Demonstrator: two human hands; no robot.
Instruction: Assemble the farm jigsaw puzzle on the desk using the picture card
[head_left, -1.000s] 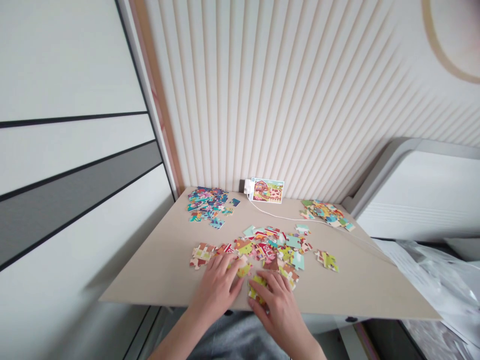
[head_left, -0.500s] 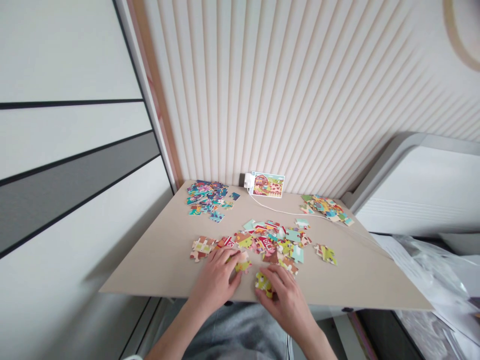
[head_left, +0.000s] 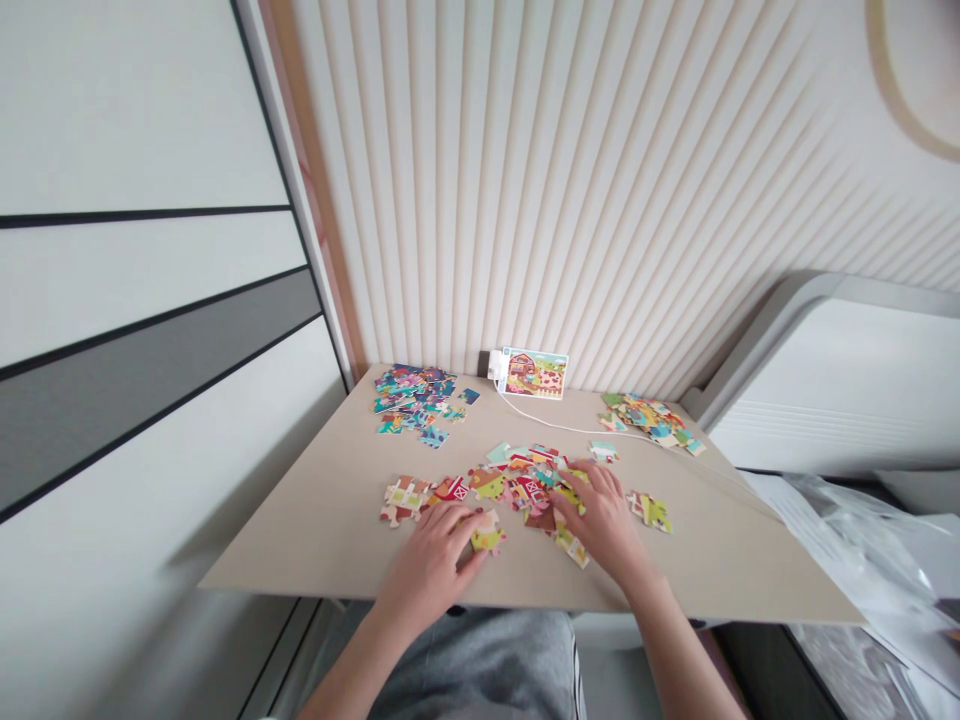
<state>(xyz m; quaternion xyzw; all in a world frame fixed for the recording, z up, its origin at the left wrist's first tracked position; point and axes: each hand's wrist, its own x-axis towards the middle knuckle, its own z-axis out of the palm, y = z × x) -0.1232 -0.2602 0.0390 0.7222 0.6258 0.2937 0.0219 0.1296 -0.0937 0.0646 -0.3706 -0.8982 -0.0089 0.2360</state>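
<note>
My left hand rests near the table's front edge, thumb and forefinger closed about the side of a yellow-green and pink puzzle piece. Its other fingers curl over the tabletop. My right hand reaches over the right part of the middle pile of puzzle pieces. Between its thumb and fingertips shows a yellow-green piece, partly covered by the hand. Just below that hand lies a brown and green piece. Left of the pile are joined pieces with a pale green patch.
A farm picture card leans on the ribbed wall beside a white charger, whose cable crosses the table. Blue puzzle pieces lie back left, colourful ones back right. A few green pieces sit right.
My right hand has moved up and right from the front edge to the pile; the green piece it held there is gone from that spot. My left hand has stayed almost still.
</note>
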